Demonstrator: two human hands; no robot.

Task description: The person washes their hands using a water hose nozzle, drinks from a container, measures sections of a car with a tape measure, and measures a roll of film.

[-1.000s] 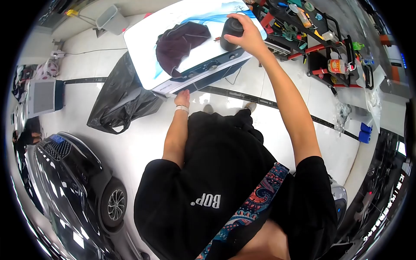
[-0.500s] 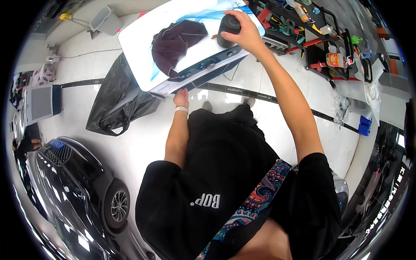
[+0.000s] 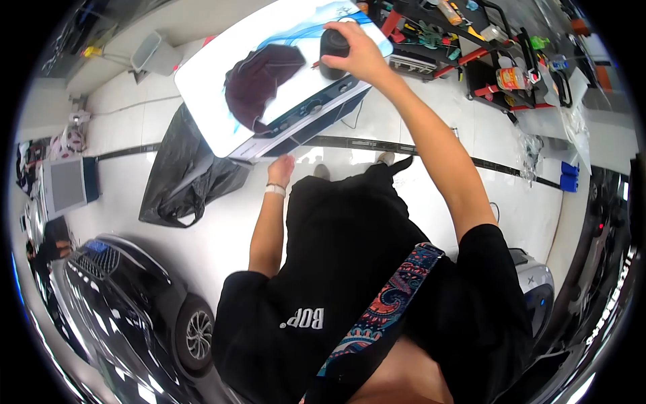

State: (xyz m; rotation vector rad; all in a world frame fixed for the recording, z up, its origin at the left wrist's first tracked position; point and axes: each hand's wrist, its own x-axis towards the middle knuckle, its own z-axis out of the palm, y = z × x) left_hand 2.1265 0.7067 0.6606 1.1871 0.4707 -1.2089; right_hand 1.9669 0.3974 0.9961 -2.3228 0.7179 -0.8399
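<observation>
My right hand (image 3: 363, 54) is wrapped round a black cylindrical container (image 3: 333, 50) that stands on the white top of a machine with front knobs (image 3: 195, 74), which looks like a washing machine. Fingers and thumb grip its sides near the upper rim. To the container's left lies a crumpled dark maroon cloth (image 3: 259, 84) with pale edging. Below the machine's front edge, close to its panel, hangs my left hand (image 3: 280, 170), with a pale band on the wrist. Its fingers look curled in, and I see nothing in them.
A black plastic bag (image 3: 185, 175) sits on the floor left of the machine. Behind that stands a grey bin (image 3: 155, 54). A black car (image 3: 128, 289) is at lower left. At right is a tool cart (image 3: 464, 60) loaded with tools and bottles. A floor drain (image 3: 363, 143) crosses in front.
The view has shifted, so the machine and its contents sit farther left. My right hand stays on the black container. My left hand appears slightly lower, farther from the machine's front edge.
</observation>
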